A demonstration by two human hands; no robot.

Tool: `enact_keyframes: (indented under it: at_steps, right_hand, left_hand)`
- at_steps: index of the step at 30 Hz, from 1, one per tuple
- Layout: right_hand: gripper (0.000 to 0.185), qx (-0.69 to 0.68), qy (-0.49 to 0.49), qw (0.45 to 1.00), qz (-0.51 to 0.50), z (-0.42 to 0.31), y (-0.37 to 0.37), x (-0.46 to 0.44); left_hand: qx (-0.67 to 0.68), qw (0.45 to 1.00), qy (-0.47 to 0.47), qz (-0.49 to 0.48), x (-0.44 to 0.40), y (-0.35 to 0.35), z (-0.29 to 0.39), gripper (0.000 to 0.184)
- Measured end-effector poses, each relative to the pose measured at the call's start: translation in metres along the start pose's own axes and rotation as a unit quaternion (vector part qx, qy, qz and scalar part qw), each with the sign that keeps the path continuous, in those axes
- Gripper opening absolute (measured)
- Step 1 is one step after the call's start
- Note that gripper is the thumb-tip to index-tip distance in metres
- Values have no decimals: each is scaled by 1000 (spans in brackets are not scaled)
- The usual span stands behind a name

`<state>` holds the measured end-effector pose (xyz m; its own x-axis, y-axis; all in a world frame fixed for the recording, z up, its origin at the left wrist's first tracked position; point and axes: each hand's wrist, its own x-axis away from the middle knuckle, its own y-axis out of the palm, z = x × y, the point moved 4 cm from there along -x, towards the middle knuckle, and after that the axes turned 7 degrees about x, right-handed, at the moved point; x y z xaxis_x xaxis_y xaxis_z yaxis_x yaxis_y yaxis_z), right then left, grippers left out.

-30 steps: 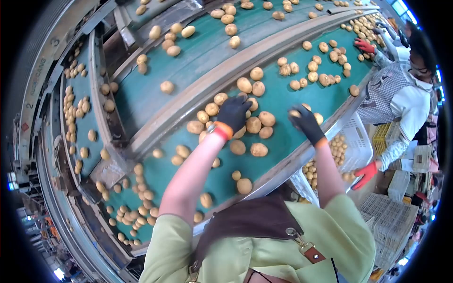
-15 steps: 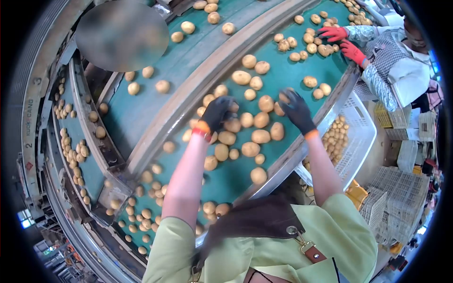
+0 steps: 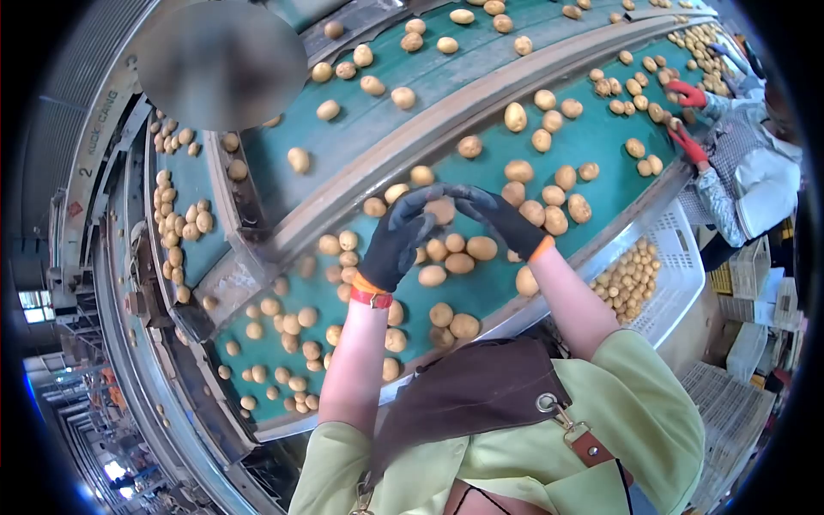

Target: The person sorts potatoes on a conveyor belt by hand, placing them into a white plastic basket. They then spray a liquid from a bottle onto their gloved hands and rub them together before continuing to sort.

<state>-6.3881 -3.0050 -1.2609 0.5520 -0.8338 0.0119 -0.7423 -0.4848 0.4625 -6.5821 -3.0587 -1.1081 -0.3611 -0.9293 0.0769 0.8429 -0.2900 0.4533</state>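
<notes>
My left hand (image 3: 397,243), in a dark glove with an orange cuff, reaches over the green conveyor belt (image 3: 489,322). Its fingers are stretched out and curved toward the other hand. My right hand (image 3: 502,220), gloved alike, arches in from the right with fingers extended. The fingertips of both meet or nearly meet beyond a potato (image 3: 440,210), which lies between the hands; I cannot make out whether either grips it. Several potatoes (image 3: 458,263) rest on the belt just below the hands. Others, such as a large potato (image 3: 579,208), lie to the right.
A second belt (image 3: 343,142) carrying potatoes runs beyond a raised divider (image 3: 360,167). At right, a white crate (image 3: 678,292) holds small potatoes. A co-worker's red-gloved hand (image 3: 688,144) is among potatoes farther up. Stacked crates (image 3: 717,412) stand behind on the floor.
My hands have come together from apart, the right one moving toward the left. The view has shifted, and potatoes lie differently around the hands.
</notes>
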Motion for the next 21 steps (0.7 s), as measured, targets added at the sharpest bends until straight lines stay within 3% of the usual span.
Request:
enact_keyframes:
  at_steps: [1, 2, 3, 4, 5, 7, 8, 9, 10, 11, 13, 14, 15, 16, 17, 18, 19, 20, 21]
  right_hand:
    - [52, 147, -75, 986, -10, -55, 34, 23]
    - [52, 148, -79, 986, 3, -90, 60, 44]
    - [57, 122, -8, 992, 34, -123, 70, 62]
    - [63, 101, 56, 991, 69, -132, 78, 76]
    - [63, 102, 48, 990, 88, -130, 76, 89]
    - [68, 3, -87, 994, 70, -125, 72, 113]
    - [70, 14, -83, 993, 84, -99, 53, 122]
    - [60, 6, -91, 981, 170, -113, 65, 145]
    - [52, -56, -74, 978, 187, -101, 55, 162]
    - [44, -123, -60, 970, 203, -81, 42, 181]
    - [30, -201, -51, 918, 339, -61, 33, 231]
    - [29, -58, -100, 908, 403, -55, 27, 261]
    - [29, 85, -138, 877, 452, -39, 23, 296]
    - [27, 360, -42, 747, 557, -20, 5, 354]
    - [27, 188, -26, 752, 631, -21, -1, 407]
    - [26, 462, -25, 596, 656, 13, -44, 481]
    - [27, 472, -40, 513, 716, 24, -65, 548]
    - [28, 299, -50, 491, 817, 66, -119, 637]
    - [29, 185, -88, 441, 874, 66, -111, 670]
  left_hand:
    - [52, 998, 11, -23, 4, 11, 3, 55]
    - [15, 998, -1, -56, 2, 10, -4, 64]
    - [15, 998, -12, -65, -9, 31, -5, 64]
    - [-32, 996, -21, -86, -10, 47, -5, 67]
    - [-79, 991, -28, -108, -12, 62, -7, 70]
    - [-70, 985, -55, -149, -12, 75, -19, 74]
    - [-184, 969, -8, -165, -13, 81, -32, 71]
    - [-288, 938, 45, -189, -18, 93, -43, 69]
    - [-293, 940, -22, -176, -15, 107, -43, 67]
    - [-254, 952, -26, -168, -15, 113, -53, 65]
    - [-276, 946, -13, -171, -21, 104, -89, 57]
    - [-334, 919, 27, -207, -16, 101, -108, 52]
    - [-390, 888, 69, -234, -9, 93, -126, 47]
    - [-459, 830, 147, -280, 0, 87, -147, 42]
    - [-526, 761, 219, -309, 4, 87, -156, 39]
    - [-577, 717, 248, -303, 17, 84, -160, 39]
    - [-629, 667, 276, -291, 26, 83, -162, 40]
    - [-622, 686, 270, -264, 29, 83, -156, 40]
    - [-612, 703, 271, -239, 31, 81, -149, 40]
